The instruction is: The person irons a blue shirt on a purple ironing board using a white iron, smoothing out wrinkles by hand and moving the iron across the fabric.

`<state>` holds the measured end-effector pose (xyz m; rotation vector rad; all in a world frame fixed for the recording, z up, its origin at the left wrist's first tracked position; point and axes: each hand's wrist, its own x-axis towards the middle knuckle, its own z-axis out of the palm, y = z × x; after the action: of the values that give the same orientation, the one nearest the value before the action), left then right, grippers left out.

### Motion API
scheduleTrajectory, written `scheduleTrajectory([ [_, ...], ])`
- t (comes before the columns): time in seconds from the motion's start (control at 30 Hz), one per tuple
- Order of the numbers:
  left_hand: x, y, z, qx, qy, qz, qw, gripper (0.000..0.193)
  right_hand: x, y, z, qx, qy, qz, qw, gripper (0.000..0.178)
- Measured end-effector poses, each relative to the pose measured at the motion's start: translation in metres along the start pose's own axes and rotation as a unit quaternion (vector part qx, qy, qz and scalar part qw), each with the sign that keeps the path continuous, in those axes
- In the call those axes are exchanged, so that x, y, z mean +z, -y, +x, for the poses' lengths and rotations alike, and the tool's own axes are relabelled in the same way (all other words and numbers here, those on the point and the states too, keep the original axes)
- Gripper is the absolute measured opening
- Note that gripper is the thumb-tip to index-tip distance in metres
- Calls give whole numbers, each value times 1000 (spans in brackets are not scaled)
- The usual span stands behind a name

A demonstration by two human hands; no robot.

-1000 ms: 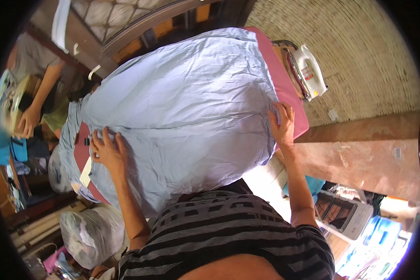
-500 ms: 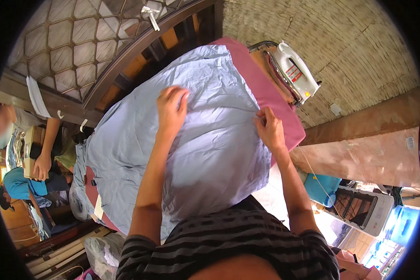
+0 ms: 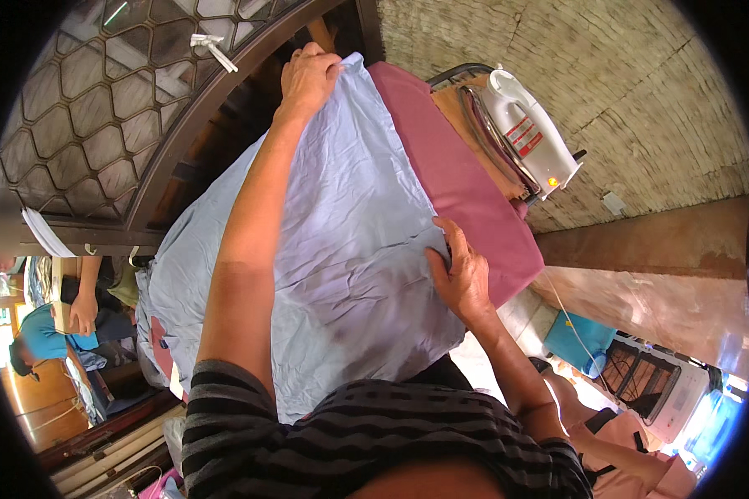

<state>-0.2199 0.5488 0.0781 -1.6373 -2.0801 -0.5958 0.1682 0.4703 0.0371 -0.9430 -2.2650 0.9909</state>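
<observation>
A wrinkled pale blue cotton cloth (image 3: 341, 249) lies across the middle of the frame, draped over a pink padded ironing surface (image 3: 474, 200) whose bare strip shows along the cloth's right side. The left hand (image 3: 308, 79), near the top centre, is closed on the cloth's far edge; half a second ago it lay lower, flat on the middle of the cloth, so the arm has stretched out. The right hand (image 3: 462, 274) presses flat with fingers together on the cloth's right edge at centre right, much as before. At the upper right, a white electric iron (image 3: 528, 133) with a red-and-white label on its side and a small orange light stands tilted on a brown pad beside the pink surface. Behind it runs a pale brick wall (image 3: 641, 91). A dark lattice window (image 3: 83, 100) fills the upper left. At the far left edge another person's hand (image 3: 81, 312) holds something I cannot make out.
</observation>
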Motion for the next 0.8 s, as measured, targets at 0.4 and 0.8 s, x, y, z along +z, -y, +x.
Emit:
scheduleTrajectory([
  [0.4,9,1,-43,-47,31,-293,955,23,1,-12,6,7,18,23,1000,46],
  [0.8,-39,4,-12,-70,-126,-338,930,14,-12,-9,-1,5,56,67,996,59],
])
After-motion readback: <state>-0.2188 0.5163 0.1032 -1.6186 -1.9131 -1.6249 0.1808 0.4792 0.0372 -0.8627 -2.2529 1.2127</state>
